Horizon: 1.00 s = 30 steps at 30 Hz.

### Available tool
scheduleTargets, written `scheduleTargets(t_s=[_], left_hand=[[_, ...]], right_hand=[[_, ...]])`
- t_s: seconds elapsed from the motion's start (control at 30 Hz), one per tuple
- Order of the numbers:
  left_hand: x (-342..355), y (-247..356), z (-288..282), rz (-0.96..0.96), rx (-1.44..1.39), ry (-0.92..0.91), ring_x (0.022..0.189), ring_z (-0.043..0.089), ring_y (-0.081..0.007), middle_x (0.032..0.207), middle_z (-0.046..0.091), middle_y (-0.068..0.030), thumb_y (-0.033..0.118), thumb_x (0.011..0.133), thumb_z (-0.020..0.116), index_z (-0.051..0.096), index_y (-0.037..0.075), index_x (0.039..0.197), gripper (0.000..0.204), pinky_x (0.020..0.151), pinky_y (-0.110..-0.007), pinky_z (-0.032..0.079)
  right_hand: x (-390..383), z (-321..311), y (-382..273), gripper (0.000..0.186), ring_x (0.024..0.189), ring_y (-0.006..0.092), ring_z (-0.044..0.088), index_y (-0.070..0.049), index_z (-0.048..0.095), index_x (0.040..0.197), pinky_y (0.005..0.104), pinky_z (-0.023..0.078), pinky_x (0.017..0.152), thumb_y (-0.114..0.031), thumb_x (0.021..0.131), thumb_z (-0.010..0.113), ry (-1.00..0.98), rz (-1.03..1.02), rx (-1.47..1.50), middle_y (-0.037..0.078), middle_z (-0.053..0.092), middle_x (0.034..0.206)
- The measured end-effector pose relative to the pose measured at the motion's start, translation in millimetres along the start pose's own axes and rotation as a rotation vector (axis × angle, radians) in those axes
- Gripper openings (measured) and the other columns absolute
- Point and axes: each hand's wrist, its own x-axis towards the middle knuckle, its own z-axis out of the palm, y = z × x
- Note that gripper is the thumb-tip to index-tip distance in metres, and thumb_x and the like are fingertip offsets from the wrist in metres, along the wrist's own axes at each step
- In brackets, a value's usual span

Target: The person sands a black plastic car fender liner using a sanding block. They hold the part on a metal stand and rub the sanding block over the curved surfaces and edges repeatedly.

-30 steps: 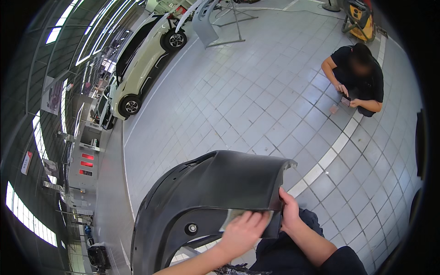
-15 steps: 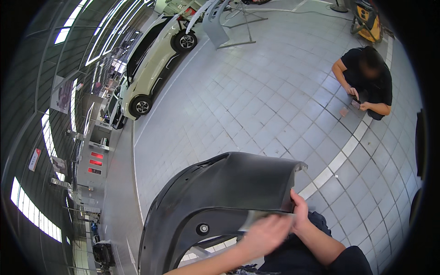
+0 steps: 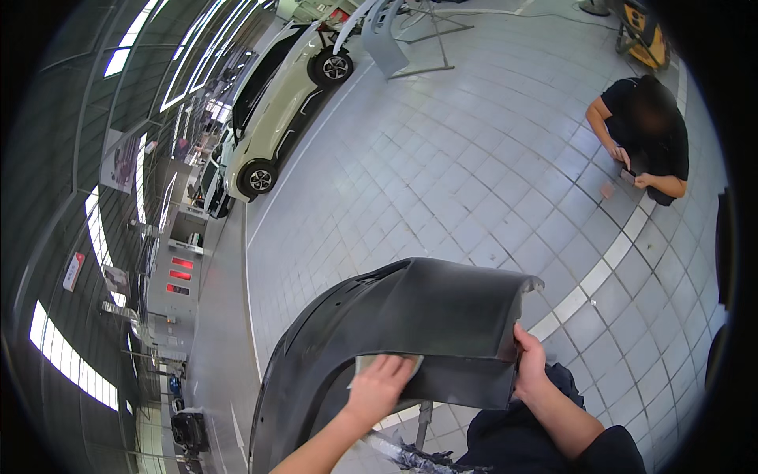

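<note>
A dark grey curved plastic car bumper [image 3: 454, 312] fills the lower middle, resting over a metal stand [image 3: 425, 419]. My left hand [image 3: 377, 393] presses a pale, thin pad [image 3: 363, 366] flat on its inner curved band, fingers bent over the pad. My right hand [image 3: 530, 367] grips the bumper's right end, thumb at the edge and other fingers mostly hidden behind it.
A co-worker [image 3: 639, 134] crouches at the upper right, holding a small item, with a pink piece [image 3: 606, 190] on the tiled floor nearby. A pale car [image 3: 280, 118], a grey panel on a stand [image 3: 379, 43] and a yellow machine [image 3: 641, 35] stand farther off.
My left hand has slid the pad leftward along the bumper, away from my right hand. The whole scene has shifted somewhat rightward in view; my right hand keeps its grip.
</note>
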Motion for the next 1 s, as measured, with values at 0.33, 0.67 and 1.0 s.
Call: scheduleTargets(t_s=[0.33,0.67,1.0], left_hand=[[-41.2,-18.0,-13.7,-0.331,0.225,-0.077,0.094,0.064,-0.0319,0.095,0.062,-0.0119,0.003,0.070,0.069,0.066,0.002,0.096,0.026,0.072,-0.040,0.058],[-50.0,-25.9,-36.1,0.114,-0.177,-0.485,0.154,0.020,-0.0510,0.166,0.023,-0.0318,0.058,0.095,0.063,0.041,-0.003,0.154,0.088,0.122,-0.059,0.024],[12.7,55.7,-25.0,0.367,-0.465,-0.494,0.156,0.004,-0.0533,0.168,0.013,-0.0332,0.067,0.098,0.050,0.022,-0.009,0.159,0.101,0.123,-0.064,0.005]], right_hand=[[-12.4,15.5,-5.2,0.042,0.115,0.0282,0.065,-0.001,0.070,0.121,0.0461,0.047,0.107,-0.038,0.104,0.057,0.074,0.050,-0.052,0.011,0.072,0.122],[-14.5,11.4,-9.7,0.043,0.106,0.0237,0.070,0.002,0.066,0.122,0.0398,0.056,0.095,-0.036,0.109,0.051,-0.059,0.079,0.084,0.013,0.072,0.119],[-22.1,20.3,-14.2,0.044,0.103,0.0256,0.071,-0.002,0.067,0.122,0.0416,0.056,0.095,-0.041,0.107,0.053,-0.024,0.129,0.110,0.012,0.073,0.118]])
